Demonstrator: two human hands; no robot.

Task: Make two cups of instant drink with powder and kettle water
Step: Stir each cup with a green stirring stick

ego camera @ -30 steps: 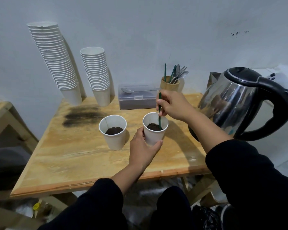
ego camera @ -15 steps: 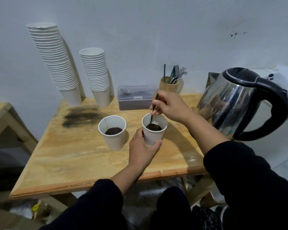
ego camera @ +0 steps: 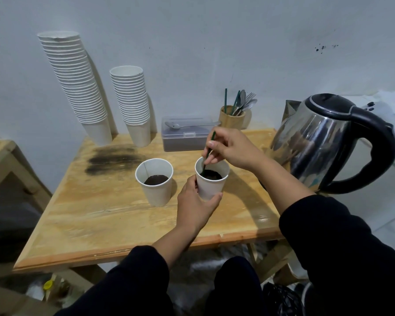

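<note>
Two white paper cups stand near the middle of the wooden table [ego camera: 105, 215]. The right cup [ego camera: 211, 187] holds a dark brown liquid well below its rim. The left hand [ego camera: 195, 207] wraps its lower wall from 7 o'clock, thumb on the near side and fingers closed around the far left side. The right hand [ego camera: 234, 148] hovers just above this cup at 1 o'clock, its fingers pinched narrow on a thin green stir stick [ego camera: 208, 155], which leans toward 1 o'clock with its lower end dipped in the drink.

The left cup [ego camera: 156, 185] sits just beside the first at 9 o'clock, not touching it, untouched by either hand, with the same dark drink low inside.

At 12 o'clock from the cups, a clear lidded plastic box [ego camera: 185, 139] holds brown powder, and a metal spoon [ego camera: 187, 125] lies across its lid. Just beside it at 3 o'clock a wooden holder [ego camera: 230, 118] carries spoons, forks and more green sticks. Two stacks of empty paper cups [ego camera: 78, 87] stand at 10 o'clock by the wall, the left one taller. A steel kettle [ego camera: 326, 142] with a black lid and handle stands at 3 o'clock at the table's right edge; its contents cannot be seen.
</note>
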